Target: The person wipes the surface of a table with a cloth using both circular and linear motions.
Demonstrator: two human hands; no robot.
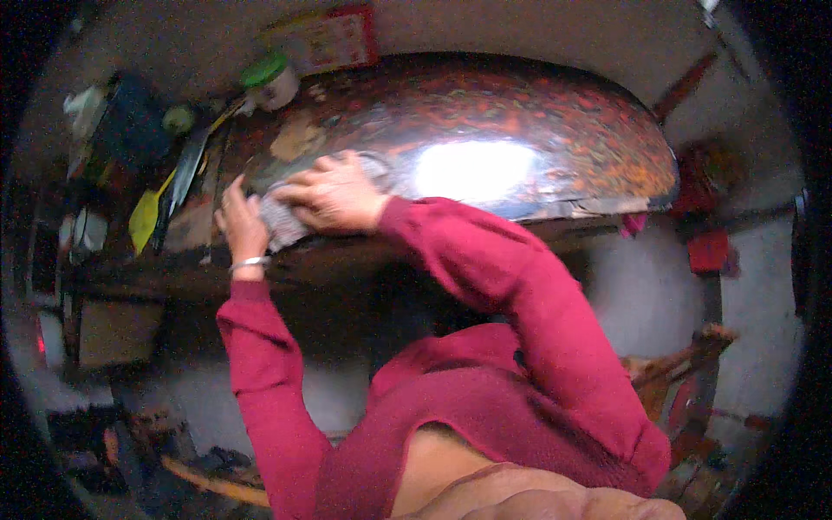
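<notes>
A grey cloth [284, 218] lies bunched on the left part of a long tabletop [555, 147] with a glossy, mottled red-brown and dark surface. Over the cloth, my right hand [340, 198] bends its fingers and presses down; the motion blurs it a little. My left hand [243, 224], with a silver bangle at the wrist, is at the cloth's left side near the front edge. Its fingers are spread, and the thumb side is close to or touching the cloth. A tan patch [297, 139] shows on the tabletop just beyond my hands.
Behind my hands stands a white tub with a green lid [270, 80]. A yellow paddle-shaped thing [146, 218] and other clutter crowd the left end. A red-edged sheet [334, 39] is at the back. Below the right end hangs a red thing [709, 251]. Wooden furniture [685, 360] stands lower right.
</notes>
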